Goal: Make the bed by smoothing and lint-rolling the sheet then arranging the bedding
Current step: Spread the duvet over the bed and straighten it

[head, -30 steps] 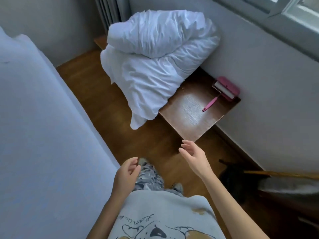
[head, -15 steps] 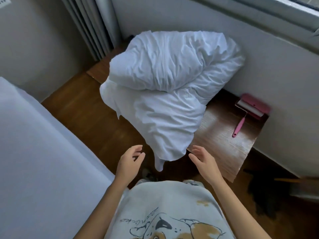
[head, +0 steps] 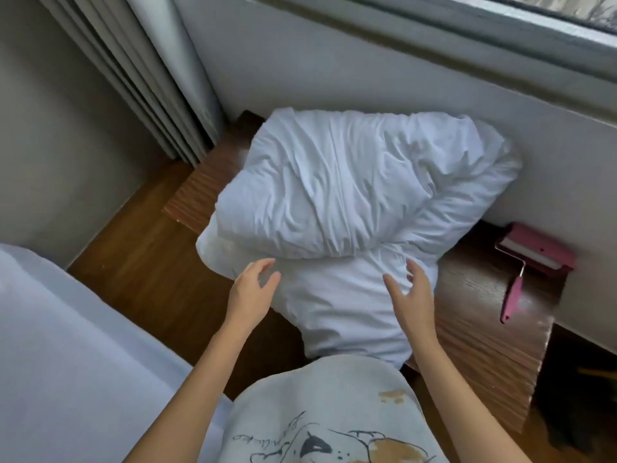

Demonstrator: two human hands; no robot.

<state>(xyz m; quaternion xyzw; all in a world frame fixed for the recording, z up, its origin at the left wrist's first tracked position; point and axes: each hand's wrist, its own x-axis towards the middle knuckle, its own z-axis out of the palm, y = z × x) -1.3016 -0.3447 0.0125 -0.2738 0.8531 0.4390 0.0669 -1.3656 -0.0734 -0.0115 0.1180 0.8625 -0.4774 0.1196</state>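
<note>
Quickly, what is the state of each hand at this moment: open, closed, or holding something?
Left hand: open, fingers relaxed, holding nothing, at the edge of the white bedding.
Right hand: open, fingers spread, holding nothing, over the same bedding.

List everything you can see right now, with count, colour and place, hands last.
bedding: one bundle, white, piled on the bench under the window
bench: one, brown wood, along the wall
lint roller: one, pink, on the bench right of the bedding
bed sheet: one, pale blue-white, on the bed at left
curtain: one, grey, pleated, in the corner
floor: brown wood, between bed and bench
left hand: one, open, at the bedding's left edge
right hand: one, open, over the bedding's lower right
</note>
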